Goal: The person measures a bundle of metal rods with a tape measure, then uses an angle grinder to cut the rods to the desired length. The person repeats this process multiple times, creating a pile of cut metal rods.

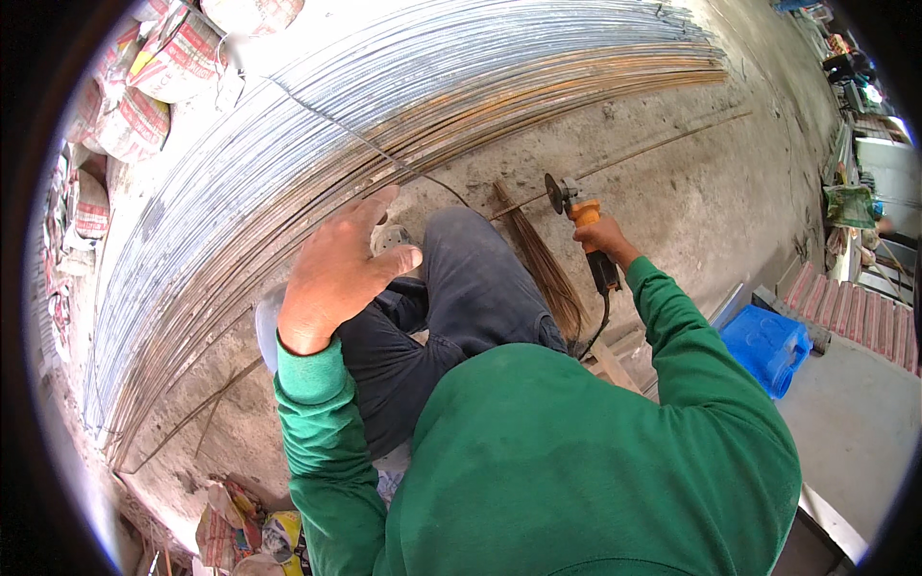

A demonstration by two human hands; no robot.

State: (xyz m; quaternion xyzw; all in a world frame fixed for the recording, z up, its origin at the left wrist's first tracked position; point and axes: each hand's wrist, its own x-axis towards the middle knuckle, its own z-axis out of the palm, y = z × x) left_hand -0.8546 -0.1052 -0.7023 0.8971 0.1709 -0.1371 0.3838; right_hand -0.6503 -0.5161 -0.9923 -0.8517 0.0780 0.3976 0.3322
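My right hand [600, 235] is closed around an orange and black angle grinder [584, 210], with its cutting disc [555, 193] upright beside a thin steel rod [658, 149] lying across the floor; whether they touch, I cannot tell. The grinder's cord hangs down from its rear. A loose bundle of rusty thin rods [523, 240] lies just left of the tool, running under that rod. My left hand [341, 264] is raised at the left of my bent, dark-trousered knee [461, 250], fingers apart and holding nothing. Part of my foot shows behind that hand.
Long grey and rusty rebar [403, 91] curves across the concrete floor ahead and left. Stacked sacks [134, 125] line the left edge, more bags [230, 528] lie at lower left. At right are a blue plastic container [764, 346], pink corrugated pieces [855, 317] and clutter along the edge.
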